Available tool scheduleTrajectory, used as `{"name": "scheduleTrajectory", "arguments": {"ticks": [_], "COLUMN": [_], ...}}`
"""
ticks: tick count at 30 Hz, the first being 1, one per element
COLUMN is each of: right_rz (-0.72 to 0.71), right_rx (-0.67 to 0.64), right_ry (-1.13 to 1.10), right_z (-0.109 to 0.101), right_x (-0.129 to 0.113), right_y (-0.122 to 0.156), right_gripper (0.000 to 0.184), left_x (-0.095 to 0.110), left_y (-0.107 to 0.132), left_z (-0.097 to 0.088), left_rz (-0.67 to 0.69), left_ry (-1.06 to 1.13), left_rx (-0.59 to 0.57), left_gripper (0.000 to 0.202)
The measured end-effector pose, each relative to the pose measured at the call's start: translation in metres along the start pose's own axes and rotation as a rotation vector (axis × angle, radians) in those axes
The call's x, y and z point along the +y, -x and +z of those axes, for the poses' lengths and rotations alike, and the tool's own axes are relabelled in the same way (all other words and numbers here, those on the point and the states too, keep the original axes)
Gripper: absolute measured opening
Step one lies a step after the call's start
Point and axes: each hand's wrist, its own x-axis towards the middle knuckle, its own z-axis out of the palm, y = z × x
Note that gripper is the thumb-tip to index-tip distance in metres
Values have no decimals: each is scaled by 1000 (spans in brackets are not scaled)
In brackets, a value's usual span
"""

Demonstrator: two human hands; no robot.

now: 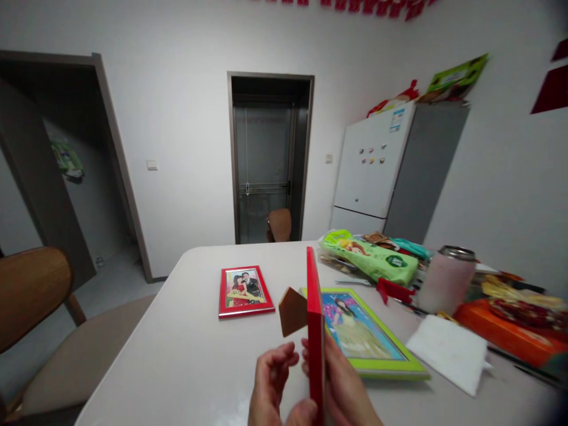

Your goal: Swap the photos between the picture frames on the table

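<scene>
Right hand grips a red picture frame upright — left hand, fingers curled, is just below its brown stand.

Left hand, right hand, fingers seemingly curled

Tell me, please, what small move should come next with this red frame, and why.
Probably lower the red picture frame and stand it on the white table, resting on its brown easel back. The right hand holds the frame upright, and the easel back sticks out from behind it, so it looks ready to support the frame.
</scene>
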Motion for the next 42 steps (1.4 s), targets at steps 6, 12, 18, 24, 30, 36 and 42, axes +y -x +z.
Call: {"name": "scheduleTrajectory", "arguments": {"ticks": [6, 12, 18, 24, 30, 36, 42], "right_rz": [-41, -221, -286, -556, -456, -502, -520], "right_rx": [120, 228, 284, 81, -311, -246, -157], "right_ry": [566, 1337, 1508, 1432, 1249, 1365, 1331], "right_z": [-73, -128, -142, -73, -11, -6, -14], "right_x": [-107, -133, -125, -91, 2, 37, 46], "right_y": [-54, -101, -120, -76, -25, -50, -55], "right_gripper": [59, 38, 35, 40, 40, 47, 44], "left_x": [3, -69, -83, -55, -27, -26, -27], "left_y": [-34, -43, -56, -115, -91, -93, -109], "left_z": [43, 58, 34, -48, -88, -90, -86], "left_rz": [-172, -247, -186, -88, -42, 1, -11], "left_ry": [163, -256, -1032, -1434, -1566, -1609, -1605], "left_rx": [-162, -166, -212, -158, -305, -324, -323], "left_gripper": [61, 54, 56, 55, 56, 61, 63]}}
